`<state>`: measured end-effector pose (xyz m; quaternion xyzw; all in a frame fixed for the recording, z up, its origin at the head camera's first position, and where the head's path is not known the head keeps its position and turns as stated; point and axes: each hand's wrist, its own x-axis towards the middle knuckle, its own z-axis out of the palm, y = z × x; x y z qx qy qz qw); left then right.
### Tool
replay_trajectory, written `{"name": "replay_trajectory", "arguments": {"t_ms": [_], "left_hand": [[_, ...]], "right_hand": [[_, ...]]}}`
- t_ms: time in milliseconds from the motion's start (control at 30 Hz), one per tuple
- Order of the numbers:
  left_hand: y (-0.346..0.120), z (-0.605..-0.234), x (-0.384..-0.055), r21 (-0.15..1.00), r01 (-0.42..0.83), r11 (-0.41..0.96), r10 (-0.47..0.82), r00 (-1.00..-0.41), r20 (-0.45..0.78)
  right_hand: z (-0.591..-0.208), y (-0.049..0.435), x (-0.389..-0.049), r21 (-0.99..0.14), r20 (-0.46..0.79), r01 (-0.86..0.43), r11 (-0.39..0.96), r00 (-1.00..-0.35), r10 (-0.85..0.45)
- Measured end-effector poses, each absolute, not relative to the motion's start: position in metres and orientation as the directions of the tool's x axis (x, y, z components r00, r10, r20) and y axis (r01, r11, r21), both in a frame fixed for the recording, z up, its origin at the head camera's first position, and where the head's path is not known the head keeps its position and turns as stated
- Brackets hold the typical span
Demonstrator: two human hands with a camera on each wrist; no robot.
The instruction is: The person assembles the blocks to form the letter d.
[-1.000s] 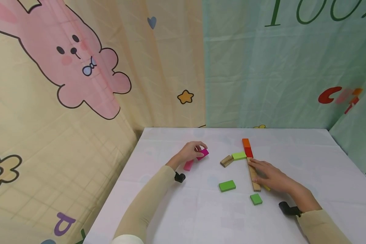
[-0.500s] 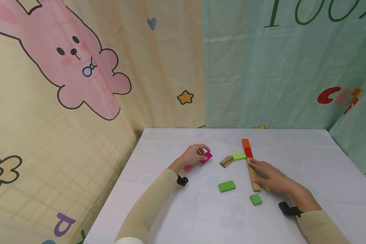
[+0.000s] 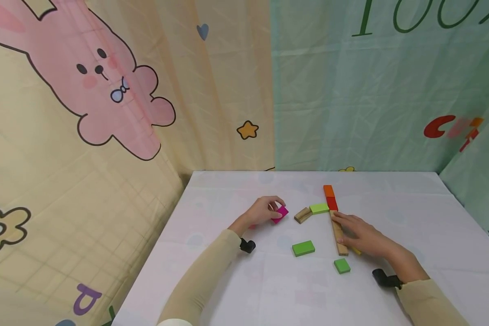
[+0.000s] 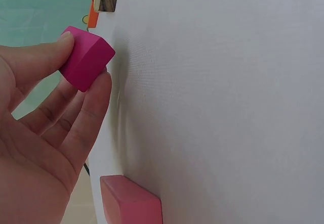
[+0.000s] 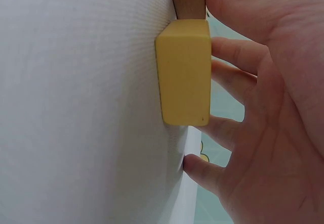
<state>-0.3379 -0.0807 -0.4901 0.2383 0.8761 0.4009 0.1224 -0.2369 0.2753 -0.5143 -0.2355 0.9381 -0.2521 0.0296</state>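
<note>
My left hand [image 3: 261,212] pinches a magenta block [image 4: 86,57] between thumb and fingertips, held just over the white table. Behind that hand a pink block [image 4: 139,206] lies on the cloth, mostly hidden in the head view. To the right of the magenta block are a dark-striped wooden block [image 3: 303,215] and a light green block [image 3: 319,208], end to end. My right hand [image 3: 360,235] rests with extended fingers on a row of plain wooden blocks [image 3: 337,232], its thumb along the near part. A yellow block [image 5: 185,77] lies beneath the right palm.
Red [image 3: 332,203] and orange [image 3: 328,191] blocks continue the wooden row toward the back. Nearer the front lie a green rectangular block [image 3: 303,248] and a smaller green block [image 3: 342,266]. Printed curtains [image 3: 228,90] hang behind the table [image 3: 269,290].
My left hand has carried the magenta block right and slightly toward me, covering more of the pink block in the head view. The right hand stays in place on the wooden row.
</note>
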Motion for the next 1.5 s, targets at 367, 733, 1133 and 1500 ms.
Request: {"name": "replay_trajectory", "arguments": {"t_ms": [367,733,1133,1500], "left_hand": [[-0.073,-0.501,-0.333,0.807,0.277,0.522,0.517,-0.855,-0.04],[-0.065,-0.502,-0.327,0.807,0.289,0.516,0.523,-0.852,-0.029],[-0.057,-0.503,-0.317,0.823,0.245,0.513,0.504,-0.862,-0.058],[-0.053,-0.506,-0.313,0.764,0.296,0.573,0.511,-0.858,-0.051]], "right_hand": [[-0.514,0.276,-0.236,-0.488,0.067,-0.434,0.757,-0.884,-0.463],[-0.514,0.276,-0.237,-0.487,0.068,-0.433,0.759,-0.885,-0.461],[-0.513,0.274,-0.235,-0.495,0.081,-0.436,0.752,-0.885,-0.459],[-0.512,0.275,-0.235,-0.494,0.084,-0.443,0.749,-0.881,-0.466]]}}
